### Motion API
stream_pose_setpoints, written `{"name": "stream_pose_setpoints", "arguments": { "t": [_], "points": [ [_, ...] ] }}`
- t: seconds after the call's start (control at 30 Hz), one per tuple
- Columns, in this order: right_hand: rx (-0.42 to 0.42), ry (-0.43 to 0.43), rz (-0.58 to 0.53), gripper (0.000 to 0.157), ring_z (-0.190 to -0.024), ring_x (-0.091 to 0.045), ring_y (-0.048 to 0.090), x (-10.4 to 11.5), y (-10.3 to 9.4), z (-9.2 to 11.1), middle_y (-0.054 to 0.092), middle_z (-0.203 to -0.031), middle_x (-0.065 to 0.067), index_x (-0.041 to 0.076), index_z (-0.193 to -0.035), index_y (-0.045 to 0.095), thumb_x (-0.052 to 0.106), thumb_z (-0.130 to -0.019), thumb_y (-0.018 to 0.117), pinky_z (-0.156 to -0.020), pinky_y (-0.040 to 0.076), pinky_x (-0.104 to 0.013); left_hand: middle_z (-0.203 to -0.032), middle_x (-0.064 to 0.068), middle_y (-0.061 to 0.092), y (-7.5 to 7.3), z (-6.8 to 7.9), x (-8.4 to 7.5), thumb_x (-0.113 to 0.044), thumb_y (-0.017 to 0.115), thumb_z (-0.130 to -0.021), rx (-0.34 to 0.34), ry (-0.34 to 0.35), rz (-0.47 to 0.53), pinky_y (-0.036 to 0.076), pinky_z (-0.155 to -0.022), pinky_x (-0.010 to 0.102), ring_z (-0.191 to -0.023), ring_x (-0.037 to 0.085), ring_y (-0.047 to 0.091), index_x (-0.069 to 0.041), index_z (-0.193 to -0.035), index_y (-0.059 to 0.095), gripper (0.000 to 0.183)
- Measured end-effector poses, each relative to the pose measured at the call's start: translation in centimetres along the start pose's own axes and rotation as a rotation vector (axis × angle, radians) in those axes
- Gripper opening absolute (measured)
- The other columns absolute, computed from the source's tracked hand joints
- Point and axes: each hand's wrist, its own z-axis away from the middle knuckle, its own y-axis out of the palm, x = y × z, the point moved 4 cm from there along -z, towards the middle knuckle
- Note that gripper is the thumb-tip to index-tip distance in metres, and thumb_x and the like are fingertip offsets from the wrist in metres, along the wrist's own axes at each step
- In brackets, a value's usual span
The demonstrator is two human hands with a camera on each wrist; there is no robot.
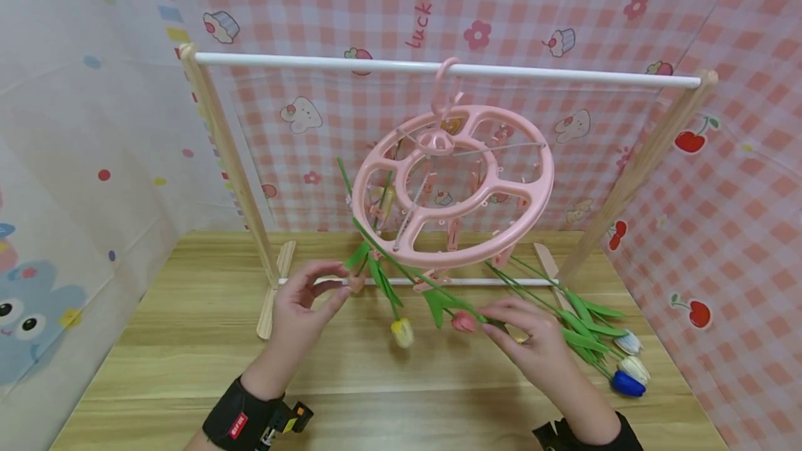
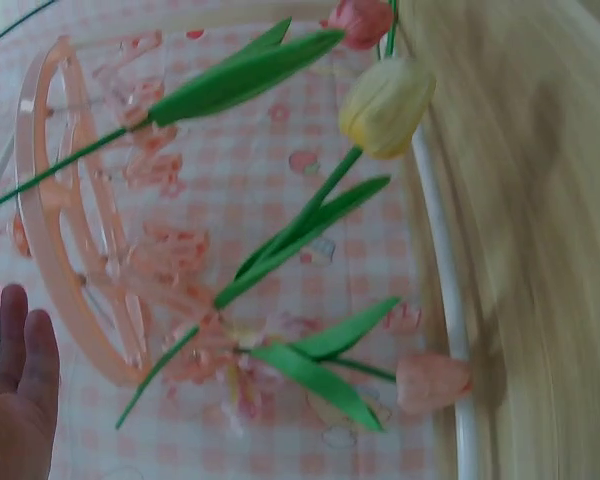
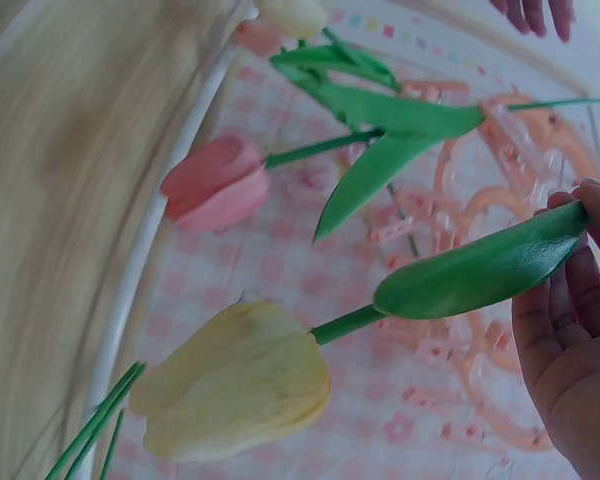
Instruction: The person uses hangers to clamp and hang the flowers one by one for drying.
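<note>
My right hand [image 1: 526,333] pinches a pale yellow tulip [image 3: 240,380] at its green leaf and stem; in the head view the fingers mostly hide this bloom. Close by, a pink tulip [image 1: 464,321] hangs head down from a clip on the round pink hanger [image 1: 540,193]. A cream-yellow tulip [image 1: 403,333] and a peach tulip [image 2: 435,382] also hang from its clips. My left hand [image 1: 297,312] holds nothing, its fingers loosely bent beside the peach tulip in the head view. The left wrist view shows those fingers apart from the flowers.
The hanger hooks over a white rod [image 1: 301,65] between wooden posts [image 1: 228,159]. Loose tulips, with blue [image 1: 628,384] and white [image 1: 634,369] blooms among them, lie at the right of the wooden table [image 1: 188,367]. A lower white rod [image 2: 440,250] crosses between the stand's feet.
</note>
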Motion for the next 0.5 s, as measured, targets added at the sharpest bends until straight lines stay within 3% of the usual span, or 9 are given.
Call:
{"name": "stream_pose_setpoints", "arguments": {
  "t": [0.2,0.33,0.5],
  "points": [
    [0.088,-0.026,-0.053,0.025,-0.084,-0.009,0.059,1.4,1.6,-0.6,0.065,-0.096,0.002,0.008,-0.103,0.071,0.004,-0.078,0.071,-0.062,0.046,-0.013,-0.100,0.024,0.060,1.9,1.2,0.2,0.022,0.067,-0.068,0.101,0.042,0.071,0.053,-0.079,0.032,-0.092,0.027,0.060,0.016,-0.102,0.057,0.036],
    [0.106,-0.070,-0.037,0.025,-0.090,-0.010,0.060,2.2,2.6,-1.0,0.064,-0.100,0.003,0.010,-0.104,0.071,0.006,-0.080,0.071,-0.067,0.050,-0.015,-0.104,0.017,0.063,3.1,2.3,0.9,0.017,0.068,-0.070,0.139,0.026,0.138,0.054,-0.078,0.035,-0.094,0.026,0.060,0.010,-0.103,0.061,0.034],
    [0.129,-0.075,0.002,0.019,-0.095,-0.008,0.058,2.7,3.6,-1.2,0.062,-0.101,0.009,0.016,-0.103,0.072,0.017,-0.085,0.068,-0.072,0.052,-0.018,-0.104,0.022,0.062,4.3,3.2,0.9,0.017,0.066,-0.073,0.164,0.022,0.191,0.053,-0.077,0.040,-0.095,0.027,0.060,0.009,-0.108,0.061,0.035]
  ]
}}
